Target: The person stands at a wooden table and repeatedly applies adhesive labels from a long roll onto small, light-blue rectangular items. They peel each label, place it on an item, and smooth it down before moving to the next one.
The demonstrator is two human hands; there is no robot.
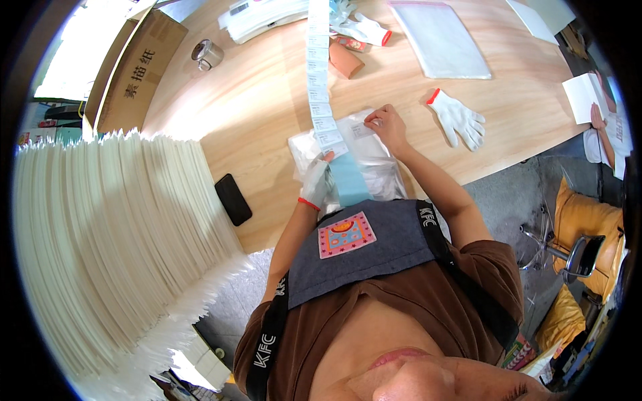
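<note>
A long strip of printed white labels runs down the table toward me, its light blue backing hanging at the near end. My left hand, in a white glove with a red cuff and a bare fingertip, grips the strip's left edge. Beneath lies a stack of clear plastic bags. My bare right hand is closed in a pinch at the corner of a single label over the top bag. Whether that label is stuck down, I cannot tell.
A tall stack of white sheets stands left, beside a black phone. A cardboard box, metal mug, brown piece and more clear bags lie farther off. A glove lies right; another person's hand shows beyond.
</note>
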